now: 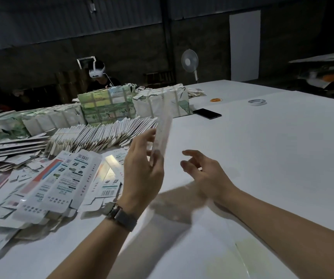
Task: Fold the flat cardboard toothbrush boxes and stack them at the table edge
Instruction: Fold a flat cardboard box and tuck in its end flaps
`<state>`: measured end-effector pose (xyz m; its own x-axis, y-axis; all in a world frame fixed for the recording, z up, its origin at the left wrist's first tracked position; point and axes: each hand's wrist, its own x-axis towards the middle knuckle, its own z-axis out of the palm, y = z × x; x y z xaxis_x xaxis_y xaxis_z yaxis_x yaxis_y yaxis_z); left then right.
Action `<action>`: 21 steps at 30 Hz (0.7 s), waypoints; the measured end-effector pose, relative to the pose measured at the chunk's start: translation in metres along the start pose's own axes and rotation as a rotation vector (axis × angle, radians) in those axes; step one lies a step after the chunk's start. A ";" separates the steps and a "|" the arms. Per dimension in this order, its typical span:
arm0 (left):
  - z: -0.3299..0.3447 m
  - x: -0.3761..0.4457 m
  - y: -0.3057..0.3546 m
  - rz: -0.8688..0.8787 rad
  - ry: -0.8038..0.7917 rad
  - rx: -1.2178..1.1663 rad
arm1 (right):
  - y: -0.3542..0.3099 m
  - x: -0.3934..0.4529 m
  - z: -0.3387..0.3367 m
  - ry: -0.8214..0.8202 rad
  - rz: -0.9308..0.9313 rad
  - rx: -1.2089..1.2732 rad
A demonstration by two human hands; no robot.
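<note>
In the middle of the frame the left hand point(142, 170) pinches one box point(163, 133) upright, maybe to fold it, while the right hand point(202, 170) waits beside it, open and empty.

Phone point(207, 113), tape roll point(257, 102), fan point(190, 61)
</note>
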<state>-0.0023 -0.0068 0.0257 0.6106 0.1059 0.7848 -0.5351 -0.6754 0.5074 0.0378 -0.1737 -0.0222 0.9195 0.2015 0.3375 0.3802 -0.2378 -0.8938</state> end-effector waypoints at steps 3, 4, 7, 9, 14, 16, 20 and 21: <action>0.005 -0.009 0.012 -0.171 -0.070 -0.409 | -0.004 -0.002 -0.001 -0.015 0.037 0.075; 0.007 -0.013 0.014 -0.226 -0.094 -0.520 | -0.006 -0.002 -0.001 -0.015 0.034 0.082; 0.017 -0.024 0.010 -0.427 -0.147 -0.703 | -0.008 -0.003 -0.002 0.002 0.010 0.134; 0.023 -0.031 0.006 -0.583 -0.240 -0.764 | -0.009 -0.003 -0.003 0.022 0.000 0.154; 0.033 -0.034 -0.003 -0.688 -0.323 -0.703 | -0.013 -0.006 -0.003 0.033 0.064 0.177; 0.035 -0.034 -0.004 -0.697 -0.311 -0.689 | -0.016 -0.008 -0.002 0.004 0.085 0.259; 0.037 -0.034 -0.003 -0.699 -0.317 -0.682 | -0.022 -0.011 -0.001 -0.079 0.127 0.397; 0.038 -0.034 -0.004 -0.701 -0.315 -0.678 | -0.023 -0.011 -0.002 -0.096 0.148 0.420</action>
<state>0.0009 -0.0352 -0.0167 0.9864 0.0556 0.1546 -0.1564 0.0297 0.9872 0.0192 -0.1720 -0.0052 0.9399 0.2863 0.1859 0.1537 0.1311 -0.9794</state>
